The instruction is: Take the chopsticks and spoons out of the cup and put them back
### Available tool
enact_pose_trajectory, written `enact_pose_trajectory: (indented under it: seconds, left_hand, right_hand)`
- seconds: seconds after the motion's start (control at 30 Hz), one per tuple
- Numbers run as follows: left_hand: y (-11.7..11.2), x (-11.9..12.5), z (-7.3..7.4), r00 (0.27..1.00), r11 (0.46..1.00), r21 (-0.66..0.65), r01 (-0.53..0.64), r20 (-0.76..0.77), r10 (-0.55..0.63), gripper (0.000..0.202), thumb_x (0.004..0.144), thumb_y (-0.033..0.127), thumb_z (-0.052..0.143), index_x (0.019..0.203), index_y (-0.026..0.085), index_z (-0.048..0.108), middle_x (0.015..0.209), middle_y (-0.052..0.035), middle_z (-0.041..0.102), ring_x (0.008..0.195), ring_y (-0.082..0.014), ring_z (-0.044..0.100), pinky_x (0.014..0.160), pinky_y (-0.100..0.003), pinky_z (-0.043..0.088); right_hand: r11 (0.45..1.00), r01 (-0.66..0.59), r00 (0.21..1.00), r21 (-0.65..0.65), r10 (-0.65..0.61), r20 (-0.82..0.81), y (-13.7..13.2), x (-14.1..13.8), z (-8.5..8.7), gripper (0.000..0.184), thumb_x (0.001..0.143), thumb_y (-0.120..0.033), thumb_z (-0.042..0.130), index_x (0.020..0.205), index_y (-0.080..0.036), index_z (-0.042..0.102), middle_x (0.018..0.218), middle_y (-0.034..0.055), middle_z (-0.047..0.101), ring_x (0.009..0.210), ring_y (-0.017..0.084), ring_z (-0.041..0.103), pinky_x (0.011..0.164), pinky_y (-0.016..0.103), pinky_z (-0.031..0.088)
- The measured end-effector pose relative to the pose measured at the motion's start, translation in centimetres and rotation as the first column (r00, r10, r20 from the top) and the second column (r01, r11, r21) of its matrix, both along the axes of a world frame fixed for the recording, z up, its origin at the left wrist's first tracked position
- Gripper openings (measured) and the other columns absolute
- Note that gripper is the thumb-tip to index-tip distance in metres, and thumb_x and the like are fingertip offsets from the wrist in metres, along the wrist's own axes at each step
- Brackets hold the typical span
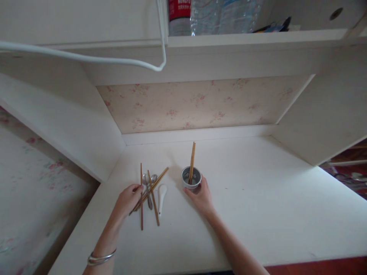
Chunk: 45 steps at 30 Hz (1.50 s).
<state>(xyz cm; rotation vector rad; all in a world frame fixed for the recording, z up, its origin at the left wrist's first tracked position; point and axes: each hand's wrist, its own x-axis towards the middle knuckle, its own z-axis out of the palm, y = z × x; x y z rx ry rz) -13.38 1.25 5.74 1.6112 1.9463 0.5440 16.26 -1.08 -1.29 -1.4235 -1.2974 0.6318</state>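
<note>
My right hand [202, 196] is wrapped round the near right side of a small metal utensil holder [191, 186] with holes in its bottom. A pair of wooden chopsticks [193, 158] leans upright inside it. At the left, my left hand [130, 198] pinches a reddish-brown chopstick [141, 215] between thumb and fingers. Under and beside that chopstick lies a loose pile: more wooden chopsticks [155, 208] crossing each other, and two metal spoons [149, 202]. A white ceramic spoon [162, 193] rests just right of the pile.
The white desktop [272, 214] spreads under everything, closed in by side panels and a floral back wall [186, 103]. Overhead, a shelf [229, 40] holds plastic bottles [212, 17]. A white cable or tube [86, 58] hangs across the upper left.
</note>
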Motion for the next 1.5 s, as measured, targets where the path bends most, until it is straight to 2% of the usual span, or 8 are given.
enact_pose_trajectory:
  seconds: [0.23, 0.4, 0.5, 0.6, 0.87, 1.07, 1.27, 1.5]
  left_hand:
    - [-0.1, 5.4, 9.3, 0.894, 0.932, 0.358, -0.053, 0.433, -0.116, 0.037, 0.081, 0.05, 0.06, 0.096, 0.017, 0.066, 0.084, -0.0033, 0.071, 0.076, -0.0163, 0.063, 0.066, -0.025, 0.047]
    - [3.4, 11.2, 11.9, 0.809, 0.857, 0.516, 0.006, 0.501, -0.308, 0.037, 0.084, 0.045, 0.061, 0.106, 0.015, 0.064, 0.092, -0.0065, 0.072, 0.083, -0.0166, 0.065, 0.07, -0.026, 0.049]
    - [5.6, 14.2, 10.6, 0.788, 0.839, 0.535, 0.101, 0.471, -0.396, 0.033, 0.084, 0.041, 0.061, 0.104, 0.015, 0.065, 0.093, -0.0066, 0.073, 0.085, -0.0166, 0.066, 0.078, -0.028, 0.05]
    - [6.8, 16.2, 7.8, 0.794, 0.846, 0.506, 0.168, 0.438, -0.42, 0.027, 0.084, 0.036, 0.061, 0.099, 0.015, 0.067, 0.093, -0.0069, 0.073, 0.085, -0.0164, 0.066, 0.081, -0.029, 0.05]
    - [7.0, 17.5, 1.6, 0.813, 0.895, 0.387, 0.222, 0.433, -0.389, 0.029, 0.085, 0.04, 0.059, 0.095, 0.016, 0.071, 0.094, -0.0075, 0.074, 0.083, -0.018, 0.066, 0.079, -0.029, 0.05]
    - [7.0, 17.3, 0.2, 0.811, 0.912, 0.334, 0.239, 0.448, -0.377, 0.029, 0.083, 0.041, 0.061, 0.096, 0.017, 0.072, 0.099, -0.0084, 0.074, 0.088, -0.0199, 0.067, 0.082, -0.031, 0.051]
    - [5.7, 16.8, 0.5, 0.749, 0.932, 0.289, 0.218, 0.563, -0.349, 0.038, 0.083, 0.045, 0.062, 0.109, 0.017, 0.067, 0.11, -0.0102, 0.069, 0.096, -0.0206, 0.065, 0.087, -0.033, 0.05]
    - [1.1, 16.0, -0.9, 0.546, 0.908, 0.252, 0.333, 0.734, -0.404, 0.1, 0.063, 0.034, 0.084, 0.146, 0.02, 0.03, 0.146, -0.0133, 0.043, 0.133, -0.0267, 0.043, 0.111, -0.039, 0.035]
  right_hand:
    - [1.0, -0.006, 0.997, 0.011, 0.005, 0.083, -0.4, 0.2, 0.5, 0.074, 0.07, -0.039, 0.075, 0.135, -0.026, 0.043, 0.133, 0.0088, 0.054, 0.123, 0.03, 0.051, 0.102, 0.048, 0.043]
    - [1.0, -0.017, 0.997, 0.022, 0.015, 0.077, -0.4, 0.2, 0.5, 0.073, 0.07, -0.041, 0.075, 0.134, -0.025, 0.044, 0.132, 0.0091, 0.055, 0.122, 0.031, 0.052, 0.102, 0.048, 0.043]
    - [1.0, -0.004, 0.997, 0.03, 0.001, 0.074, -0.4, 0.1, 0.5, 0.074, 0.069, -0.04, 0.076, 0.134, -0.025, 0.045, 0.13, 0.009, 0.057, 0.121, 0.031, 0.053, 0.102, 0.048, 0.043]
    - [0.999, -0.005, 0.998, 0.039, 0.002, 0.064, -0.3, 0.1, 0.5, 0.074, 0.068, -0.038, 0.076, 0.135, -0.026, 0.045, 0.13, 0.0093, 0.057, 0.12, 0.03, 0.053, 0.103, 0.048, 0.042]
    - [0.999, -0.026, 0.997, 0.045, 0.023, 0.072, -0.2, 0.4, 0.6, 0.073, 0.069, -0.035, 0.076, 0.134, -0.025, 0.046, 0.129, 0.0088, 0.058, 0.12, 0.029, 0.054, 0.102, 0.047, 0.043]
    - [0.996, -0.024, 0.996, 0.08, 0.017, 0.085, 0.0, 0.3, 0.2, 0.073, 0.068, -0.033, 0.077, 0.134, -0.024, 0.047, 0.127, 0.0095, 0.058, 0.117, 0.029, 0.055, 0.1, 0.048, 0.045]
    - [0.997, -0.031, 0.997, 0.076, 0.026, 0.068, -0.2, 0.4, 0.3, 0.074, 0.068, -0.033, 0.077, 0.135, -0.025, 0.046, 0.129, 0.0092, 0.058, 0.12, 0.03, 0.054, 0.101, 0.049, 0.044]
    - [0.99, -0.131, 0.991, 0.06, 0.132, -0.007, -0.7, 0.3, 1.5, 0.07, 0.075, -0.031, 0.071, 0.138, -0.025, 0.044, 0.134, 0.0095, 0.057, 0.121, 0.028, 0.055, 0.101, 0.048, 0.046]
